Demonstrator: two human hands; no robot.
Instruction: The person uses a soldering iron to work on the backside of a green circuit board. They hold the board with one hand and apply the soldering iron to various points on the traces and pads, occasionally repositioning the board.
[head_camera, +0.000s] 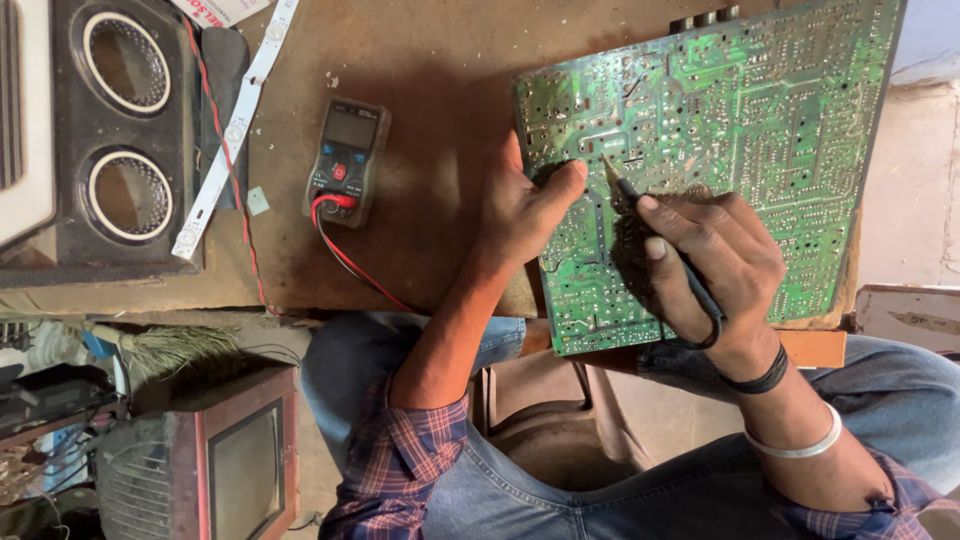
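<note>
The board (720, 150) is a large green circuit board lying solder-side up, its face crowded with pale traces, silver solder dots and small white markings. It rests at the right end of the brown table (420, 60), its near edge jutting past the table's front edge over the person's lap. At its far edge a few dark parts stick out.

The left hand (525, 205) grips the board's left edge, thumb pressed on the green face and fingers hidden beneath, so it is clamped on the board. The right hand (715, 255) is closed around a black probe (655, 235), held like a pen, whose tip touches the board just right of the left thumb. Which solder point it meets is too small to tell.

A black meter (347, 160) lies on the table left of the board, well apart from it, with a red lead (350, 262) running from it toward the front edge. A white strip (235, 130) lies slantwise near the table's left end, beside a dark speaker box (120, 130) with two round openings. Below the table's front left corner stands a small old television (240, 465).
</note>
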